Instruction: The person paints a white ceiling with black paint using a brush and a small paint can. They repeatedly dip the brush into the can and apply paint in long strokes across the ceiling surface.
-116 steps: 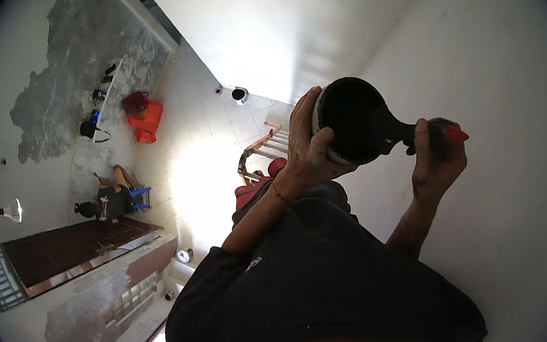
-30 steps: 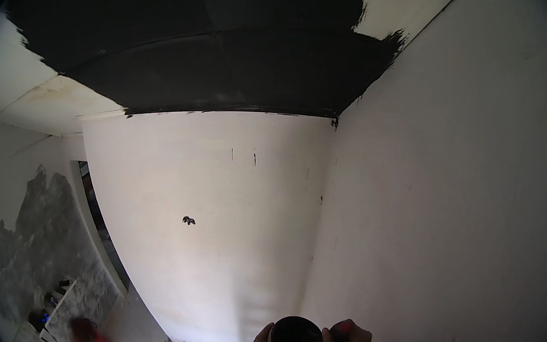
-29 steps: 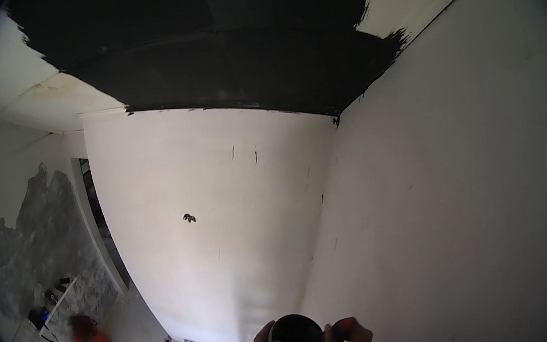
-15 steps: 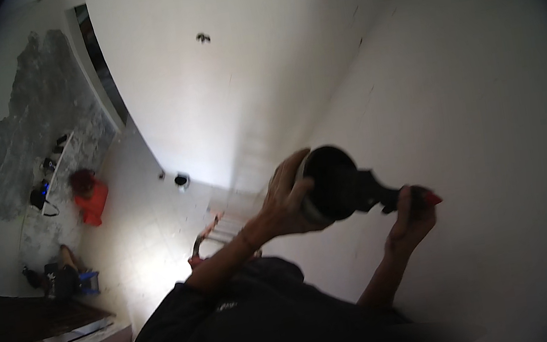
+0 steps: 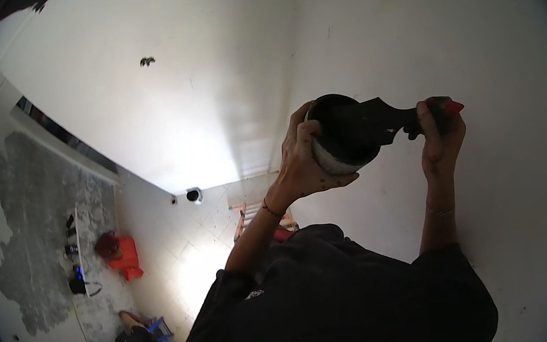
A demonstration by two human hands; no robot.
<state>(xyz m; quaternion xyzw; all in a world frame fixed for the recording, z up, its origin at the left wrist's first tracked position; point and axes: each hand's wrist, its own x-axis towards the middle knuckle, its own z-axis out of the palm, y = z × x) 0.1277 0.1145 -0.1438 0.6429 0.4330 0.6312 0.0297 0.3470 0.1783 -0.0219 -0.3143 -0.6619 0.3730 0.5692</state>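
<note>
Left to right: grey-patched wall (image 5: pixel 35 239), shelf (image 5: pixel 81 257), person in red (image 5: pixel 126 256), blue stool (image 5: pixel 163 330), floor bucket (image 5: pixel 198 195); ladder (image 5: pixel 241 217), partly hidden by left forearm (image 5: pixel 250 243); left hand (image 5: pixel 296 161) clasping pot (image 5: pixel 334 161); brush (image 5: pixel 378 121), wide end at pot's mouth, handle gripped by right hand (image 5: pixel 449 136).

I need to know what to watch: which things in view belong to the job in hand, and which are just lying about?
In use:
wide dark brush, in the right hand
dark-mouthed pot, in the left hand
probably the ladder below

Apparently just lying about:
small floor pot
black strapped item, far left
</note>
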